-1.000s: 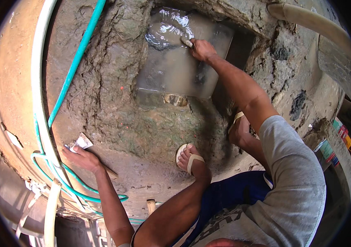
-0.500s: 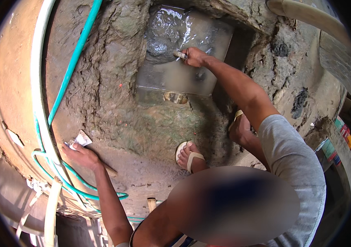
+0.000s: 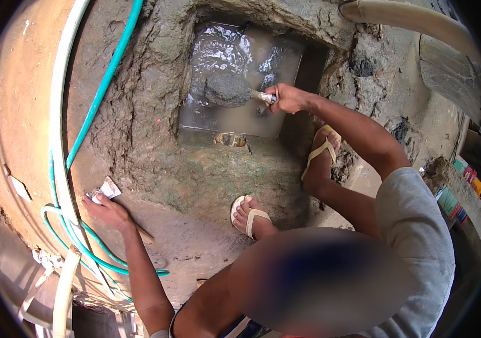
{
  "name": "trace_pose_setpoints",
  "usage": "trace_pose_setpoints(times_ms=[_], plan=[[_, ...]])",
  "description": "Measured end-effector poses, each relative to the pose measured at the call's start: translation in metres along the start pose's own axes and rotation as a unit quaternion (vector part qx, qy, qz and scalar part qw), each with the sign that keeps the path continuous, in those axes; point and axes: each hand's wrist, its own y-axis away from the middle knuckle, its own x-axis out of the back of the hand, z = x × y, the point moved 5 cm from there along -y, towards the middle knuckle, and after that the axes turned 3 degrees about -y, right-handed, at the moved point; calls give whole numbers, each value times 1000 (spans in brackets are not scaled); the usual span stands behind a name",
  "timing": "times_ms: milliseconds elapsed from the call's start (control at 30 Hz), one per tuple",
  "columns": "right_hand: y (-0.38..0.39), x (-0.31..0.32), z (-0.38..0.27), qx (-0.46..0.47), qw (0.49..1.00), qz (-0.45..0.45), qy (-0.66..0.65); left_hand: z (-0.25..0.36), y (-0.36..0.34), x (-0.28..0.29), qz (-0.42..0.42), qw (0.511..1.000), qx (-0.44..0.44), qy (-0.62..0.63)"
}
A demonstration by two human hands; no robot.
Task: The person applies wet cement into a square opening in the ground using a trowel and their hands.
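Note:
My right hand grips a light-coloured tool handle, with a dark grey lump of wet sludge on its head, over a square pit of murky water. At lower left my left hand rests with loosely extended fingers on or against a pale angular piece; whether that joins the wooden piece under my wrist I cannot tell. My sandalled feet are on the rough, muddy ground below and right of the pit.
A white pipe and coiled green hose run along the left. A thick beige pipe curves over the upper right; coloured packages lie at the right edge. Rough, broken edges surround the pit.
My right hand has turned and moved down and right, lifting the sludge-laden tool head out of the water. My right foot shows higher in view. My left hand stays about where it was.

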Motion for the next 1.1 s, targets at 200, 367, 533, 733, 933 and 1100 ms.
trace_pose_setpoints(times_ms=[200, 367, 533, 733, 933, 1100], plan=[[193, 27, 10, 75, 985, 89, -125, -16, -4, -10, 8, 999, -23, 23], [362, 20, 51, -48, 943, 288, -160, -37, -13, -8, 26, 998, -39, -33], [463, 9, 192, -111, 812, 563, -110, 5, -3, -8, -47, 999, -2, 7], [499, 36, 217, -316, 642, 652, 251, -15, -6, -6, 3, 1000, -16, 8], [505, 64, 172, -264, 695, 604, 287, -12, -5, -11, 23, 999, -25, -9], [317, 58, 10, -35, 831, 390, 395, -9, -3, -8, 17, 1000, -11, -2]])
